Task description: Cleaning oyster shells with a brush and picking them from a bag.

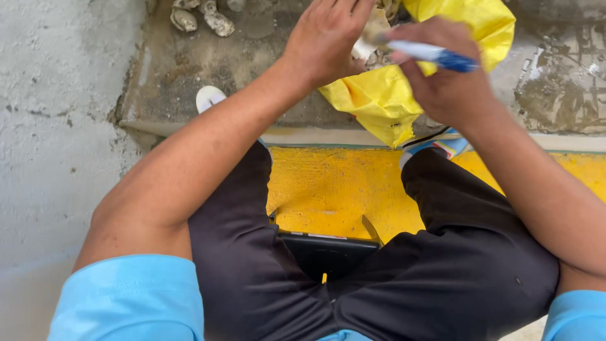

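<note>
While my left hand [325,41] presses a pale rough shell [374,35] against the yellow bag [379,101], fingers bent around it, my right hand [442,76] is closed on a blue-handled tool [429,53]. I think the tool may slip toward the left fingers, because the shell looks uneven and dirty. More shells [202,17] lie on the wet concrete [189,69].

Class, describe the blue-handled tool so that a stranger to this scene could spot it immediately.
Start at the crumpled yellow bag on the wet grey slab above the yellow strip. Above it, the right hand grips a slim tool lying nearly level. It is the only blue-and-white rod there; the rest is yellow bag or dull shell.
</note>
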